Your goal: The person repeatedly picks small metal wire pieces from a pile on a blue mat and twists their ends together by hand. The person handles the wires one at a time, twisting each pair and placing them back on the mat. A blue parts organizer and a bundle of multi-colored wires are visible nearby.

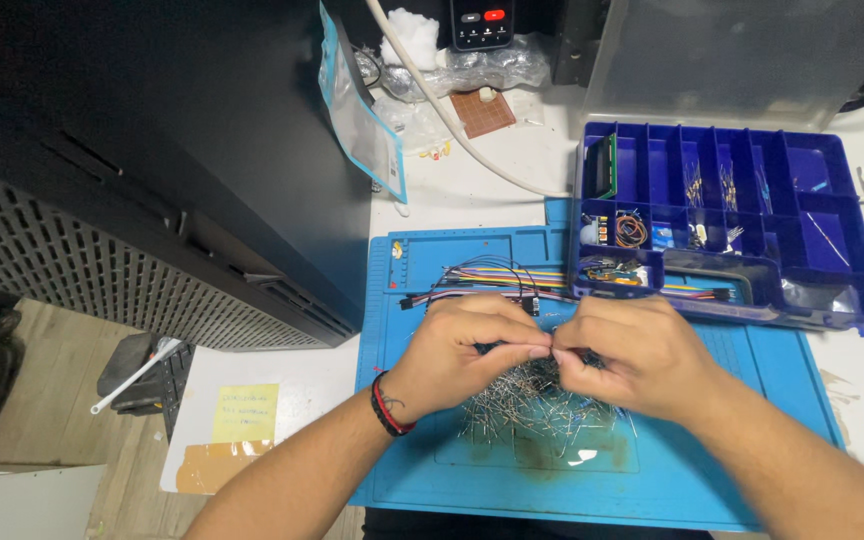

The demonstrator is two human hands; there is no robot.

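My left hand (472, 345) and right hand (622, 350) meet fingertip to fingertip, both pinched on a small component (552, 352) held just above the heap of wire-legged parts (542, 405) on the blue mat (752, 420), near the open blue organizer box (732, 230) for sorting.

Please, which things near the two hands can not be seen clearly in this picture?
- What the left hand and right hand pinch between them: head view, hidden by fingertips.
- Single parts in the pile of thin metal leads: too small.
- Contents of the blue organizer box: too small.
- Yellow note: writing blurred.
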